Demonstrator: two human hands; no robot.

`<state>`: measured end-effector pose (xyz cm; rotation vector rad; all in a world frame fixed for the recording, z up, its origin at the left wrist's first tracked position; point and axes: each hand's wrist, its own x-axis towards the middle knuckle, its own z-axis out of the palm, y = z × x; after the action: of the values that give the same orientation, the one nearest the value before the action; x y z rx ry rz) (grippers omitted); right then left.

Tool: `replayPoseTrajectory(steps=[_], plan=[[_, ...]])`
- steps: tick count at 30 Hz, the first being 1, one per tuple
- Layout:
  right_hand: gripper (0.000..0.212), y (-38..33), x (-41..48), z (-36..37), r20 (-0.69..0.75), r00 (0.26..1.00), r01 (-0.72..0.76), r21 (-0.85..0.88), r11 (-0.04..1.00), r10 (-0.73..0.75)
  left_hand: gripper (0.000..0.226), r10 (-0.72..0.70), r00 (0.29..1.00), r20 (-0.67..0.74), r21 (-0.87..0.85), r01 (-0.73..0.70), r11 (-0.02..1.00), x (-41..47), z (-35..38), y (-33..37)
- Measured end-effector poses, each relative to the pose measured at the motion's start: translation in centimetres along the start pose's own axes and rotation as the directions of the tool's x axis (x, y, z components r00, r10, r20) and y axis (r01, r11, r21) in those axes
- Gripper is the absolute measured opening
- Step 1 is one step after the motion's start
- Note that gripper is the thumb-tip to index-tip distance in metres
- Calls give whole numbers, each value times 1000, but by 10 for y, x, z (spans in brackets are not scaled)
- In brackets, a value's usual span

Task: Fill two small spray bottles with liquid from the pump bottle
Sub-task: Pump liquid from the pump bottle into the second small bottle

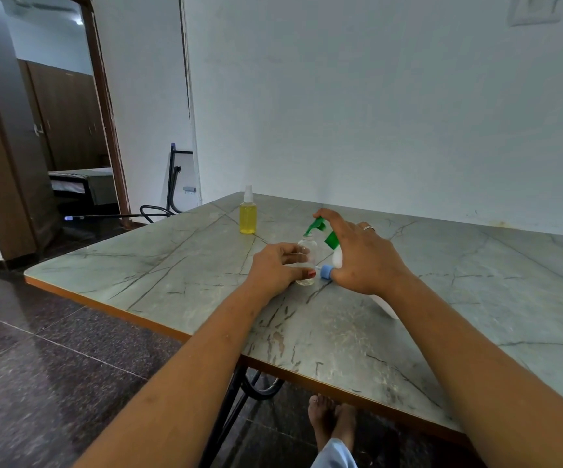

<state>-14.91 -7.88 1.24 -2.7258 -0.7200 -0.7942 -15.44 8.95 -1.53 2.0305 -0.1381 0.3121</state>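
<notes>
A small clear spray bottle [307, 254] stands uncapped on the table, with a little liquid at its bottom. My left hand [278, 270] grips it from the left, fingers curled round its body. The white pump bottle [337, 256] with a green pump head [316, 226] is tilted toward it, its spout right over the small bottle's mouth. My right hand [357, 255] is wrapped round the pump bottle with a finger on top of the pump head. A second small spray bottle [248, 214], full of yellow liquid and capped with a clear sprayer, stands farther back on the left.
A blue cap [326, 271] lies on the table between my hands. The grey marble-patterned table [442, 298] butts against a white wall. Its front edge runs diagonally. An open doorway [70, 130] is at far left, and bare feet [332, 420] show under the table.
</notes>
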Motion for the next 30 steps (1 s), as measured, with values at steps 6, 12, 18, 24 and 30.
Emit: replayPoseTrajectory(steps=[6,12,18,24,30], plan=[[82,-4,2,0,-2,1000,-6,32,999,6,53,-3,1000,-7,30,4,1000,-2,0,2],[98,-2,0,-1,11,1000,8,-18,1000,-8,53,-7,1000,-15,35,8,999,-2,0,2],[81,-2,2,0,12,1000,-15,50,999,14,54,1,1000,-16,67,0,998,-1,1,2],[81,-6,2,-1,7,1000,-8,46,999,8,55,-11,1000,-23,75,12,997,-1,2,3],[91,-2,1,-1,9,1000,-8,1,1000,8,54,3,999,-39,85,1,996,-1,1,1]])
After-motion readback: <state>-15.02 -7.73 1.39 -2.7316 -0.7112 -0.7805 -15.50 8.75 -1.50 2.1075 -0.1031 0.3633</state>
